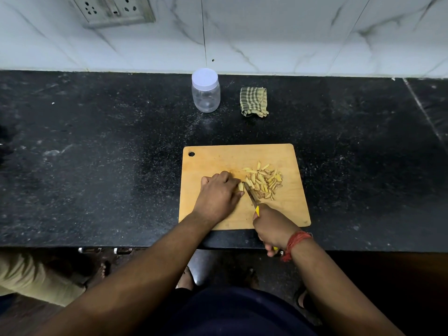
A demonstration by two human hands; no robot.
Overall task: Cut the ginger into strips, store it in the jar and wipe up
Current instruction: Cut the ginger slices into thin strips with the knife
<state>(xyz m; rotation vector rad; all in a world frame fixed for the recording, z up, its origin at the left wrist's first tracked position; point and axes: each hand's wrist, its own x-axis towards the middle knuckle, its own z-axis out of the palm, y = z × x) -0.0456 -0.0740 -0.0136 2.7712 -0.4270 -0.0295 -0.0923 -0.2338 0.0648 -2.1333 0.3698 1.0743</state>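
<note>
- Gripping the yellow-handled knife, the right hand has its fingers curled round the handle at the near edge of the cutting board; the blade points away and to the left, its tip beside the uncut ginger piece
- the left hand lies palm down on the board with bent fingers pressing on that piece, which shows just past the fingertips
- a loose heap of ginger strips lies on the board just right of the blade
- the clear jar, its white lid on, stands upright on the black counter, far from the board near the wall; the folded checked cloth lies just to its right, apart from it
- a red thread band circles the right wrist
</note>
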